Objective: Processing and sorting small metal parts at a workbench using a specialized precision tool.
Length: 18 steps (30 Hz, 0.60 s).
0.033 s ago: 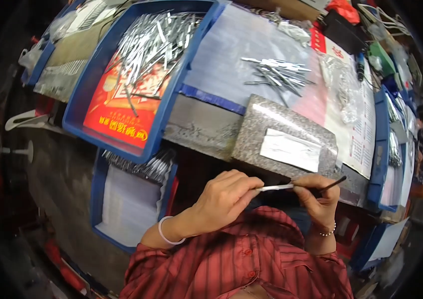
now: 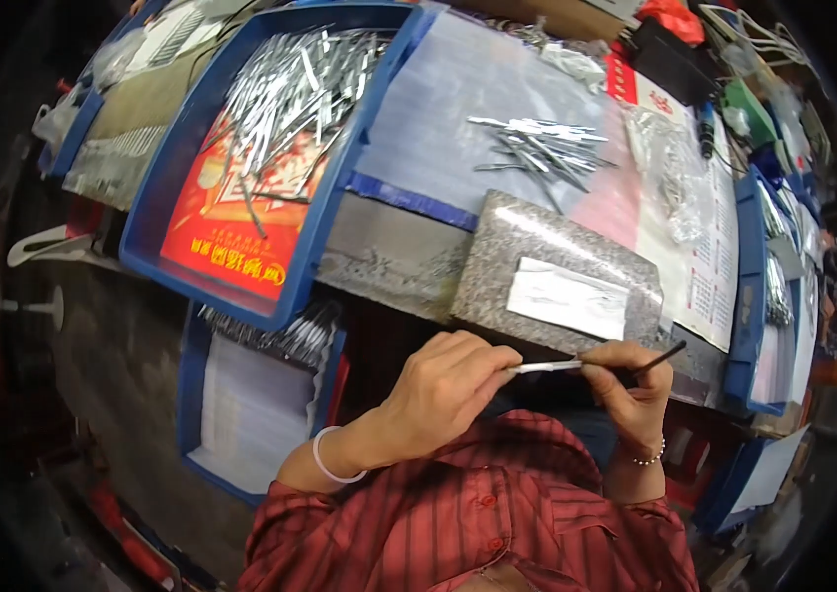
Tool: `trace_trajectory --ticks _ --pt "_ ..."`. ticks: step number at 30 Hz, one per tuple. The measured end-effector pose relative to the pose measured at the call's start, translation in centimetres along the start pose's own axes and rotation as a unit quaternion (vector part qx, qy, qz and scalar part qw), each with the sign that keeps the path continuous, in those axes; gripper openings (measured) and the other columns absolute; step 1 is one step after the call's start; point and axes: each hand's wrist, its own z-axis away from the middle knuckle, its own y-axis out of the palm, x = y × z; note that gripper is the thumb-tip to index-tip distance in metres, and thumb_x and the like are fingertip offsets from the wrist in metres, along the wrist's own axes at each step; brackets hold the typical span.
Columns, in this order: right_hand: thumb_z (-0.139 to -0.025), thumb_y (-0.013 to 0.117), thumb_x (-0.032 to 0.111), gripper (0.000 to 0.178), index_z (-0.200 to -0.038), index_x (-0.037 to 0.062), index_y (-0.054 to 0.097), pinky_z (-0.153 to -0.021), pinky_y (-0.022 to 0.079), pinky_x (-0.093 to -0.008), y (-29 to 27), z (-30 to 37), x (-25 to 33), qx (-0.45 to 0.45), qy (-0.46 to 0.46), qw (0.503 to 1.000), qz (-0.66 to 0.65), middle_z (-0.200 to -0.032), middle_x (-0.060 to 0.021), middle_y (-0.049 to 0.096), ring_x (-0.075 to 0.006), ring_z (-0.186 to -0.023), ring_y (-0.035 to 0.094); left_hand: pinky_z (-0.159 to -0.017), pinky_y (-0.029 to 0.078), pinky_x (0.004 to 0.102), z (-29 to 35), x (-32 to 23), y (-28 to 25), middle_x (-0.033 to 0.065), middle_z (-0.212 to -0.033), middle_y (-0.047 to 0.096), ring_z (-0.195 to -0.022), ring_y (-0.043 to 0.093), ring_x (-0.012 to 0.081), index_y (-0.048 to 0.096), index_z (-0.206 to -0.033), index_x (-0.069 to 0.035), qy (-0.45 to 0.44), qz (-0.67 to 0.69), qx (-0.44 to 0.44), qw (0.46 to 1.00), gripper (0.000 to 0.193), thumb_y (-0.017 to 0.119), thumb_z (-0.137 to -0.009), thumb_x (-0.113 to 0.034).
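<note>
My left hand [image 2: 443, 390] pinches one end of a thin silver metal tube [image 2: 547, 367], held level in front of my chest. My right hand [image 2: 631, 385] grips a slim black stick [image 2: 657, 359] whose end meets the tube's right end; whether it sits inside the tube I cannot tell. Both hands hover just below the front edge of a grey speckled stone slab [image 2: 497, 257] that carries a white sheet [image 2: 567, 296].
A blue tray [image 2: 335, 207] at the upper left holds many silver tubes over a red sheet. A loose pile of tubes [image 2: 537, 148] lies on the bench. A lower blue tray [image 2: 196, 395] sits at my left. More blue trays [image 2: 744, 296] line the right.
</note>
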Motion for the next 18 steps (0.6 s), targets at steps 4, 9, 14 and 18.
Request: trace_trajectory --ticks 4,9,14,18 --pt "-0.095 0.057 0.005 0.012 -0.098 -0.0019 0.067 -0.049 0.037 -0.0179 -1.5 -0.7 0.2 -0.103 0.066 0.992 -0.041 -0.079 -0.005 0.068 -0.0027 -0.055 0.048 -0.072 0.046 0.0391 -3.3 1.4 1.5 0.0112 -0.085 0.065 -0.08 0.063 0.0308 0.063 -0.095 -0.002 0.068 -0.079 -0.029 0.994 0.021 0.071 -0.076 0.001" --pt "-0.105 0.03 0.042 0.059 -0.094 -0.0038 0.065 -0.055 0.041 -0.0224 -3.2 -0.5 0.5 -0.169 -0.018 0.985 0.033 -0.093 -0.0131 0.07 -0.0085 -0.06 0.053 -0.082 0.041 0.0403 -5.0 2.6 2.9 0.0086 -0.09 0.063 -0.088 0.061 0.0276 0.063 -0.092 -0.007 0.08 -0.152 -0.042 0.984 0.02 0.074 -0.075 -0.005" --pt "-0.102 0.022 0.056 0.072 -0.091 -0.0009 0.065 -0.069 0.049 -0.0355 -2.6 -2.2 1.4 -0.107 -0.139 0.968 0.177 -0.1 -0.0208 0.07 -0.0289 -0.079 0.064 -0.082 0.037 0.0388 -4.9 2.6 3.0 0.0064 -0.089 0.058 -0.089 0.059 0.0249 0.064 -0.093 -0.008 0.075 -0.202 -0.001 0.976 0.022 0.074 -0.074 -0.007" --pt "-0.101 0.046 0.041 0.048 -0.098 -0.0038 0.064 -0.068 0.057 -0.0351 -1.0 -4.4 0.7 -0.023 -0.233 0.965 0.116 -0.099 -0.0199 0.069 -0.0331 -0.084 0.071 -0.082 0.037 0.0389 -5.4 1.9 2.8 0.0063 -0.089 0.058 -0.089 0.059 0.0242 0.064 -0.093 -0.007 0.065 -0.217 0.038 0.973 0.02 0.071 -0.075 -0.007"
